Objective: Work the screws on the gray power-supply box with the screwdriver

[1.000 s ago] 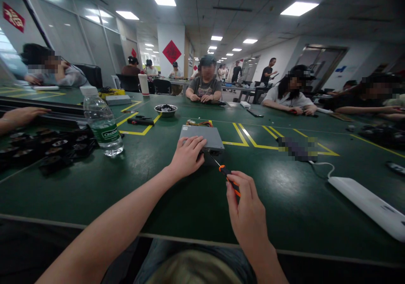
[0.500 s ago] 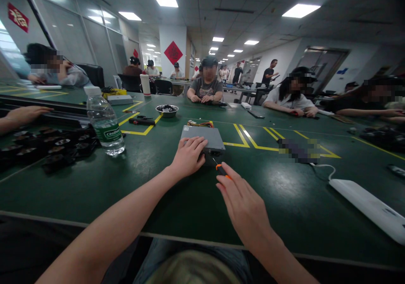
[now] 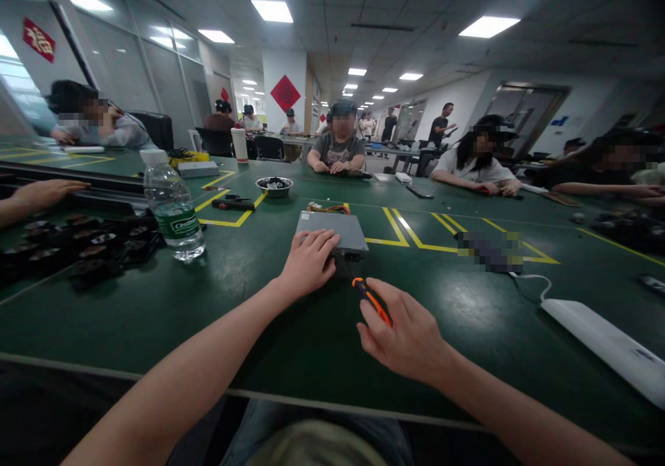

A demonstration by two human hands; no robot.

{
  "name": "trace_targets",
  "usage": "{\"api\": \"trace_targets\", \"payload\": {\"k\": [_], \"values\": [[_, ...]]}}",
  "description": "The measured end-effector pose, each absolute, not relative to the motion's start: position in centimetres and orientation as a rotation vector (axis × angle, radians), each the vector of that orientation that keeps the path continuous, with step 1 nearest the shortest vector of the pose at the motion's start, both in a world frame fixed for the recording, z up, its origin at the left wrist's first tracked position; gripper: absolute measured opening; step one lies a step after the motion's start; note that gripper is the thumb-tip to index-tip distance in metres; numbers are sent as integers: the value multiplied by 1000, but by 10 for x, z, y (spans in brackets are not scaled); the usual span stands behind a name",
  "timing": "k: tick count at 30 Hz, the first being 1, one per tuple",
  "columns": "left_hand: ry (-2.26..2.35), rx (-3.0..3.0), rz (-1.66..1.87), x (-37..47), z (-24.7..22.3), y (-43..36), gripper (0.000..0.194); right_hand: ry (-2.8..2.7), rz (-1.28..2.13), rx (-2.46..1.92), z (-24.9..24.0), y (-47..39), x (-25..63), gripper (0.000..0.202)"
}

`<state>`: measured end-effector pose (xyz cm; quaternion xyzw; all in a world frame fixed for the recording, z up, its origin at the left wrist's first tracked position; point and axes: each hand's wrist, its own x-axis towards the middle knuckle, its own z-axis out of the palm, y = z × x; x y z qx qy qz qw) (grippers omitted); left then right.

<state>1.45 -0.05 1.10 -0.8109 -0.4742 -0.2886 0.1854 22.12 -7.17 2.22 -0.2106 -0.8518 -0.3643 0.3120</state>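
A grey metal box like a computer power supply (image 3: 347, 230), with coloured wires at its far side, lies flat on the green table. Draped over its top left part, my left hand (image 3: 310, 262) holds it, the thumb down at the near side. An orange and black screwdriver (image 3: 375, 300) is gripped in my right hand (image 3: 408, 331), between thumb and fingers. Its thin shaft points up and left at the box's near face, by the dark socket. Whether the tip touches a screw is too small to tell.
A water bottle (image 3: 174, 210) stands to the left, beside a pile of black fans (image 3: 93, 241) and another person's hand (image 3: 46, 194). Beyond are a black tool (image 3: 233, 203) and a metal bowl (image 3: 274, 187). A white power bank (image 3: 603, 345) lies right. Several people sit around.
My right hand has rolled and its fingers have curled around the screwdriver, showing more of the handle. My left hand stays on the box.
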Motion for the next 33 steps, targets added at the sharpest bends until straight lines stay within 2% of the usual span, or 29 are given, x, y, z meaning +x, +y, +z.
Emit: {"api": "trace_targets", "payload": {"k": [4,10,15,22,29,33], "values": [[-1339,-2282,-829,15,11,0,42,-2322,-943,-429,14,-69,221,27],[-1344,-2286,-838,16,10,0,42,-2248,-945,-513,19,-67,217,13],[-1352,-2285,-828,16,10,1,41,-2357,-876,-458,9,-64,212,25],[-1367,-2270,-845,17,9,0,40,-2246,-844,-505,7,-61,213,21],[-1367,-2263,-881,18,10,-1,38,-2209,-983,-414,19,-64,213,20],[-1378,-2256,-899,19,10,-1,37,-2214,-876,-486,15,-61,217,19]]}}
